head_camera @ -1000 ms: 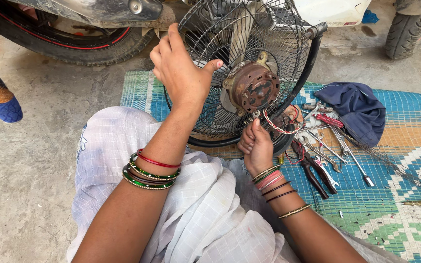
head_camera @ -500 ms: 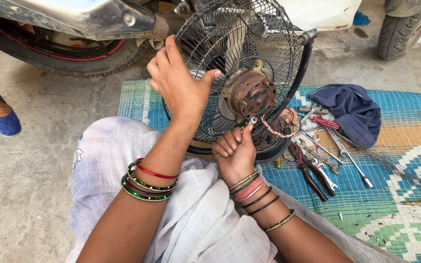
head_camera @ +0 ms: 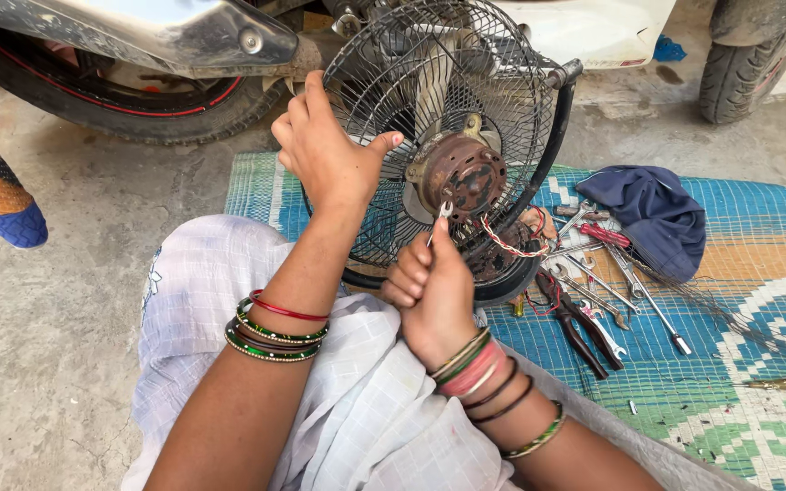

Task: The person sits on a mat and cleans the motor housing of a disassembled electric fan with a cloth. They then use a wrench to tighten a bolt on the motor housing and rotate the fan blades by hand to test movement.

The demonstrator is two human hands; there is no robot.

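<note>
The fingers (head_camera: 411, 273) of the right hand (head_camera: 429, 295) are curled tight into a fist around the shank of a small spanner (head_camera: 438, 218), whose open end sits at the lower edge of the rusty motor housing (head_camera: 458, 177). The fingers of the left hand (head_camera: 325, 155) are spread and pressed against the wire guard (head_camera: 384, 118), thumb hooked over a wire, steadying the table fan (head_camera: 448, 136), which stands tilted on the woven mat (head_camera: 730, 391) just in front of the person's lap.

In the head view, the only one here, the fan looks partly stripped: the back of the motor is bare, with no cover over it, and red-and-white twisted wires (head_camera: 502, 244) hang loose below it. The guard is in place and a pale blade shows through it. The spanner is on a fastening, so the work on the motor seems mid-way; whether that fastening is loose or tight cannot be told.

To the right of the fan, on the mat, lie more spanners (head_camera: 625, 282), red-handled pliers (head_camera: 584, 327) and a dark blue cloth (head_camera: 652, 214). Behind the fan stands a motorcycle wheel (head_camera: 129, 91), with another tyre (head_camera: 748, 55) at the top right.
</note>
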